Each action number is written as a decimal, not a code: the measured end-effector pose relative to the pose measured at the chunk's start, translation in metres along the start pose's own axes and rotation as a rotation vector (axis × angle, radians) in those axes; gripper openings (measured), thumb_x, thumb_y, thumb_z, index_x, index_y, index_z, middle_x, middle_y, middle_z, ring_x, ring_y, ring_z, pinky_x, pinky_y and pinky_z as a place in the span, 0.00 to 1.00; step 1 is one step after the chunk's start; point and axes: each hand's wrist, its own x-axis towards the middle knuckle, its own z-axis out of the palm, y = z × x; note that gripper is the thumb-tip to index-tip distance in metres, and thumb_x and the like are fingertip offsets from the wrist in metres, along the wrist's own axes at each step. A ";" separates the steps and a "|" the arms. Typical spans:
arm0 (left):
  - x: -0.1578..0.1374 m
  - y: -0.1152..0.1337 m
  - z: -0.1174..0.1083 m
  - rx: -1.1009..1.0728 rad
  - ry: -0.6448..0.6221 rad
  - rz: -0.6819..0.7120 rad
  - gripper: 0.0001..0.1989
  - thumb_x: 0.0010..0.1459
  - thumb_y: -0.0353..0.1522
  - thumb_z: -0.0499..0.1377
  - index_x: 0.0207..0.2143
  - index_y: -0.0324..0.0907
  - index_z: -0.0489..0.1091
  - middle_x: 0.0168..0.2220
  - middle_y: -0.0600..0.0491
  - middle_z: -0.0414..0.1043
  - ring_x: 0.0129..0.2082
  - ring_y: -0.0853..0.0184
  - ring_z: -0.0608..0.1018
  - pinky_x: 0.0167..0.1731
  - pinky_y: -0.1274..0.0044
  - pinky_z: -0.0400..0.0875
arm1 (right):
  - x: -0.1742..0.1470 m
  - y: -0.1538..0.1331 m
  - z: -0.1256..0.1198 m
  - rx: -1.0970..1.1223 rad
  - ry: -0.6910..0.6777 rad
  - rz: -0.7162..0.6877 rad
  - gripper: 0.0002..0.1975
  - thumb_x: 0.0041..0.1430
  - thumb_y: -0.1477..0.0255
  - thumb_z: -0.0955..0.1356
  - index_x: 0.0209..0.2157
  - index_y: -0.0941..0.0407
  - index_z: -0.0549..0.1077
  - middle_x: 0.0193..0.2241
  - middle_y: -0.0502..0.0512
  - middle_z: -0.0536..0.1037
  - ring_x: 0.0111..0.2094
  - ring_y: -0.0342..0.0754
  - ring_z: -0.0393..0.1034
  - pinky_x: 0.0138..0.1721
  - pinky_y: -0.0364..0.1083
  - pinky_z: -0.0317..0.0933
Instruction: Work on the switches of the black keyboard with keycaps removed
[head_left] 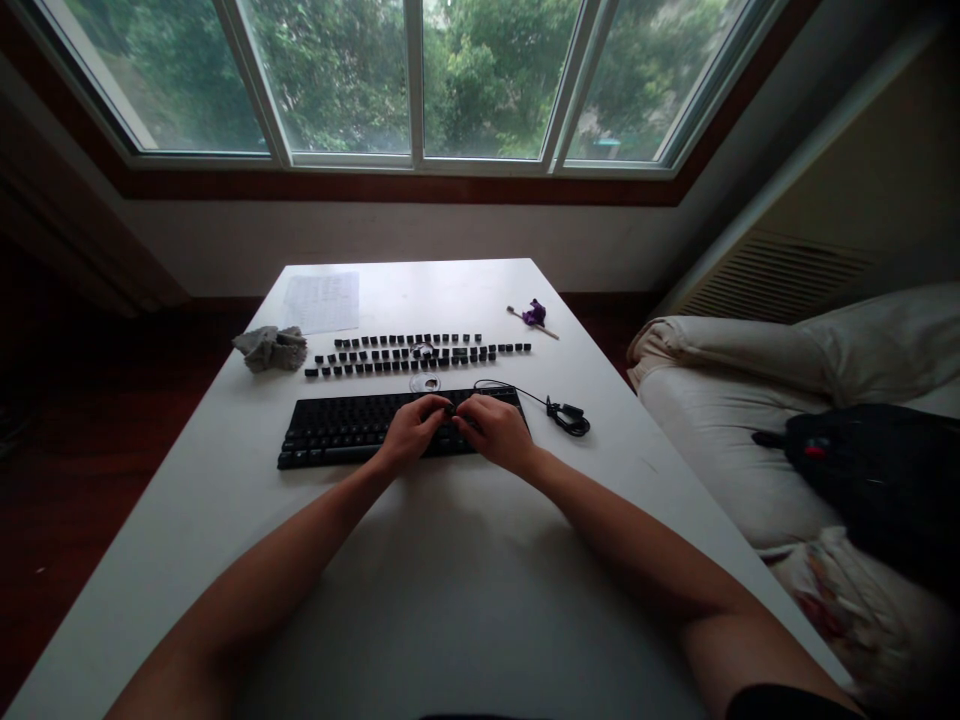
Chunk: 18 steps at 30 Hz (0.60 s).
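Note:
A black keyboard (341, 425) lies on the white table, its left half in plain sight and much of its right half behind my hands. Over its right-middle part, my left hand (412, 432) and my right hand (496, 432) meet with fingertips pinched. Between them is a small dark piece (449, 409) that looks like a keycap; its details are too small to see. Beyond the keyboard, loose black keycaps (397, 355) stand in three rows. A small clear round dish (425, 383) sits between these rows and the keyboard.
A coiled black cable (574, 420) lies right of the keyboard. Farther back are a brush (551, 331) with a crumpled purple thing (535, 313), a grey cloth (271, 349) at the left edge and a printed sheet (322, 302). A dark bag (877, 480) rests on the sofa at right.

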 end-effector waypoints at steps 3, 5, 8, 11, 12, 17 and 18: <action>0.001 -0.003 0.001 -0.056 -0.006 -0.012 0.12 0.62 0.36 0.57 0.43 0.41 0.76 0.40 0.50 0.79 0.41 0.63 0.80 0.46 0.74 0.73 | 0.000 0.001 0.000 0.014 0.021 0.016 0.09 0.68 0.65 0.65 0.39 0.55 0.73 0.33 0.56 0.76 0.33 0.48 0.69 0.37 0.45 0.58; 0.001 -0.005 0.002 -0.081 -0.009 -0.021 0.13 0.62 0.36 0.57 0.44 0.40 0.75 0.39 0.51 0.79 0.40 0.64 0.80 0.44 0.75 0.73 | 0.000 0.001 0.000 0.038 0.047 0.036 0.08 0.67 0.66 0.66 0.42 0.55 0.73 0.33 0.55 0.77 0.33 0.47 0.69 0.36 0.45 0.58; 0.000 -0.007 0.003 -0.072 -0.012 -0.031 0.13 0.63 0.37 0.56 0.44 0.41 0.75 0.39 0.51 0.79 0.40 0.64 0.80 0.44 0.75 0.74 | 0.000 0.003 0.000 0.073 0.054 0.041 0.11 0.66 0.66 0.66 0.47 0.55 0.72 0.35 0.56 0.78 0.33 0.48 0.70 0.37 0.45 0.60; 0.000 -0.009 0.003 -0.031 -0.016 -0.025 0.13 0.63 0.37 0.56 0.44 0.42 0.76 0.39 0.51 0.79 0.40 0.63 0.80 0.44 0.74 0.74 | 0.000 0.003 -0.001 0.088 0.034 0.019 0.12 0.67 0.66 0.65 0.48 0.54 0.72 0.38 0.56 0.78 0.35 0.48 0.72 0.38 0.45 0.61; -0.001 -0.009 0.003 -0.018 -0.019 -0.021 0.13 0.63 0.37 0.56 0.44 0.42 0.76 0.39 0.51 0.79 0.40 0.63 0.80 0.45 0.74 0.73 | 0.000 0.002 -0.001 0.091 0.030 0.016 0.11 0.68 0.66 0.65 0.48 0.54 0.73 0.38 0.56 0.78 0.35 0.48 0.72 0.39 0.45 0.61; 0.000 -0.009 0.004 0.030 -0.013 -0.004 0.13 0.63 0.36 0.55 0.44 0.43 0.77 0.38 0.52 0.80 0.39 0.63 0.80 0.43 0.74 0.73 | 0.001 0.002 -0.002 0.115 0.017 0.042 0.10 0.66 0.65 0.67 0.46 0.55 0.73 0.35 0.55 0.78 0.32 0.47 0.70 0.36 0.45 0.60; 0.000 -0.009 0.004 0.042 -0.011 0.003 0.13 0.63 0.35 0.55 0.44 0.43 0.77 0.38 0.52 0.80 0.39 0.63 0.80 0.43 0.75 0.73 | 0.002 0.003 -0.002 0.120 0.014 0.045 0.10 0.65 0.65 0.68 0.45 0.55 0.73 0.34 0.54 0.77 0.31 0.47 0.69 0.36 0.44 0.60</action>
